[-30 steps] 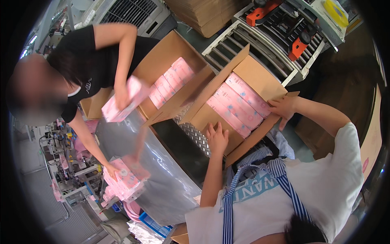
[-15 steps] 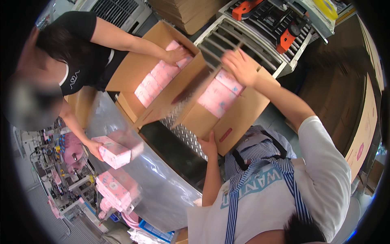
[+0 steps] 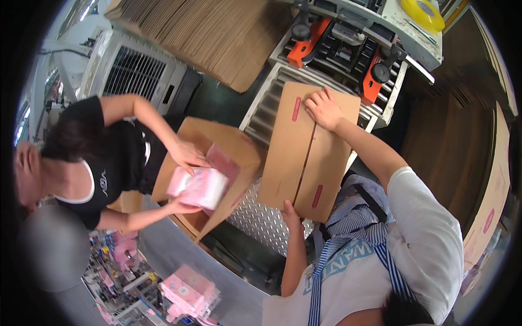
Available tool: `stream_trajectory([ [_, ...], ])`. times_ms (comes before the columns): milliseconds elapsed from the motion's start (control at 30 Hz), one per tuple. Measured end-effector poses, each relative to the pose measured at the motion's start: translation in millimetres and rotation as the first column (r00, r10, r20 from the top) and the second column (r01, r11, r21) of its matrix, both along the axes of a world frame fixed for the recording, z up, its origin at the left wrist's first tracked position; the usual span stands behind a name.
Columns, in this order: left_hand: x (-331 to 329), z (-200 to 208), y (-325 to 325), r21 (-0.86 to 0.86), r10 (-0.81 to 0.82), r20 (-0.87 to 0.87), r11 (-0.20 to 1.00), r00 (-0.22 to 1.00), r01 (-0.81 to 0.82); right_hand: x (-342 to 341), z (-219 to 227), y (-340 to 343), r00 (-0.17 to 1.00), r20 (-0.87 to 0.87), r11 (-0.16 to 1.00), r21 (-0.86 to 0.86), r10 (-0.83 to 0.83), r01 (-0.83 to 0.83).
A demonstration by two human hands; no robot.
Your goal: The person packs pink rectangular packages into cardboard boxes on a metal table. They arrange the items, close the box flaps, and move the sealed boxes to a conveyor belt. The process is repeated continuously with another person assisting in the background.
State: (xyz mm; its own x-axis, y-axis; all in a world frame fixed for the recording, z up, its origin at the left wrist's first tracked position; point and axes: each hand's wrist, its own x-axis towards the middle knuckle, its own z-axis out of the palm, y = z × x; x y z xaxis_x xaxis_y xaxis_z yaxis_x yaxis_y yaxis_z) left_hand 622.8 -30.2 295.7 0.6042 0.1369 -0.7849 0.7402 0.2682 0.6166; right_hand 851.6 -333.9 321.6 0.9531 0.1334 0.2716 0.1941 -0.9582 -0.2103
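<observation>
In front of me a brown cardboard box (image 3: 283,160) stands with its top flaps folded down, meeting in a dark seam. My right hand (image 3: 324,110) lies flat on the flaps near the far edge, fingers stretched out. Around the near edge, my left hand (image 3: 292,215) grips the box with its thumb up; its other fingers are partly hidden. To the left a co-worker holds a pink-and-white pack (image 3: 200,187) in both hands over an open carton (image 3: 246,149).
The box stands by a roller conveyor (image 3: 272,117), which leads to a taping machine with orange guides (image 3: 371,76). Diamond-plate metal (image 3: 253,223) lies between the boxes. Pink packs (image 3: 190,288) sit on the metal table. Flattened cardboard (image 3: 206,32) is stacked at the back.
The flaps of my box have come down over the pink packs, and the box is nearer the conveyor. The co-worker has brought a pack from the table to the open carton.
</observation>
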Motion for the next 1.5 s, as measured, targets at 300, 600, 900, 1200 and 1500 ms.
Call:
stream_trajectory([
  [300,188,2,-110,0.15,-0.112,0.384,0.987,0.916,0.058,109,5,-138,0.975,0.077,0.977,0.029,-0.211,0.209],
  [600,243,8,-201,0.364,-0.278,0.367,0.921,0.888,0.138,18,5,-131,0.983,0.015,0.962,0.208,-0.183,0.176],
  [900,283,27,-272,0.204,-0.365,0.136,0.92,0.921,0.334,-38,5,-106,0.984,-0.16,0.967,0.229,-0.076,0.112],
  [1200,52,-136,-95,0.331,-0.935,-0.196,0.22,0.295,0.918,-3,-2,-160,0.956,-0.084,0.948,0.131,-0.28,0.289],
  [1500,-128,-141,127,0.283,-0.784,-0.403,0.384,0.472,0.879,-116,55,-180,0.814,-0.143,0.824,-0.173,-0.563,0.539],
])
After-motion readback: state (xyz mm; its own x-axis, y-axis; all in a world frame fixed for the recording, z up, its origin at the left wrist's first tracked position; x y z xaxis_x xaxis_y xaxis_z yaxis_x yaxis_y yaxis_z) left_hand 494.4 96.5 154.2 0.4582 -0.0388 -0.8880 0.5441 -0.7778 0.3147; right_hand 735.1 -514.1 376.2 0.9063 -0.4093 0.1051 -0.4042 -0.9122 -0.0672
